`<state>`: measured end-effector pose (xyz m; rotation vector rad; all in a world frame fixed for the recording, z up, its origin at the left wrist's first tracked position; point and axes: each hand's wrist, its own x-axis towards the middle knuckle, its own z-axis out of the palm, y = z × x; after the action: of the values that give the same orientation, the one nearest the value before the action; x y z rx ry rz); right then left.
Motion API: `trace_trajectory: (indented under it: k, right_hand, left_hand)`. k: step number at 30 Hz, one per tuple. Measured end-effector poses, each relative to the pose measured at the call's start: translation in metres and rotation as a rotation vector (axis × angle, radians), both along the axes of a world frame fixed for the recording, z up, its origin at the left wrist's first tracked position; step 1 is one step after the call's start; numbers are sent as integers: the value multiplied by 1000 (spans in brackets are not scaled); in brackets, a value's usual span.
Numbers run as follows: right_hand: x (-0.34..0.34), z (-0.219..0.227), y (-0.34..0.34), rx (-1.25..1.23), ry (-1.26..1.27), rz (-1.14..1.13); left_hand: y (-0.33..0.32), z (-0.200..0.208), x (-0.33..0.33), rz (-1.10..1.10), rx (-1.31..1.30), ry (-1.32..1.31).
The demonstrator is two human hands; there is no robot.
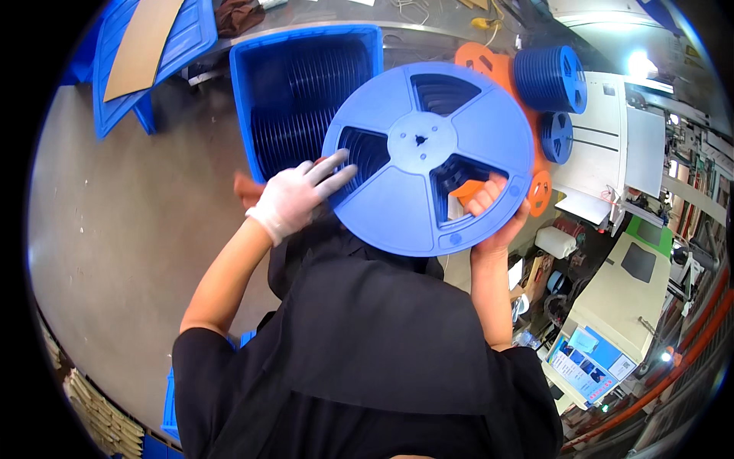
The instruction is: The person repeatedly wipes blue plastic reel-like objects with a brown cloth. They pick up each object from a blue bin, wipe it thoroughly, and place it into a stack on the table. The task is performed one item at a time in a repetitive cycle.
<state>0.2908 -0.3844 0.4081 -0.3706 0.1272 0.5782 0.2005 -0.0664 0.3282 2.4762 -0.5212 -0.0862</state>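
Observation:
A large blue plastic reel (pixel 390 205) with a round hub and wide cut-outs is held up in front of me. More reel layers show through its cut-outs, so it looks like a stack. My bare right hand (pixel 493 210) grips the rim at the lower right, its fingers coming through a cut-out. At the left edge, my left hand (pixel 294 195) in a white glove has its fingers stretched and spread over the rim beside another cut-out; its thumb is hidden. Behind the reel, a blue bin (pixel 243 92) contains rows of dark blue reels (pixel 294 141).
Orange reels (pixel 540 193) and stacked blue reels (pixel 547 79) stand at right, beside pale machinery (pixel 612 306). A blurred reddish-brown thing (pixel 248 190) is near my left wrist. Cardboard (pixel 141 50) rests on a blue plastic piece (pixel 183 38) at far left. A metal-edged bench (pixel 428 30) runs behind.

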Motion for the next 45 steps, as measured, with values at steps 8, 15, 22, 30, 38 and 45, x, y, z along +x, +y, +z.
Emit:
trace_trajectory:
  k: [8,15,22,30,38,45]
  right_hand:
    - [19,25,5,-396,-55,25]
    - [18,15,-4,-665,16,-1]
    - [8,1,-28,-559,101,-104]
    - [4,-4,-26,-557,134,-103]
    - [-1,-10,-37,-604,159,-152]
    - [-4,-14,-44,-665,186,-174]
  left_hand:
    - [-7,-13,-3,-171,-52,17]
    - [12,-18,-43,379,-1551,750]
    - [22,-32,-58,520,-1824,943]
    - [29,-41,-59,584,-1757,986]
    - [78,-94,-53,805,-1487,744]
    - [74,-224,5,1196,-1059,618]
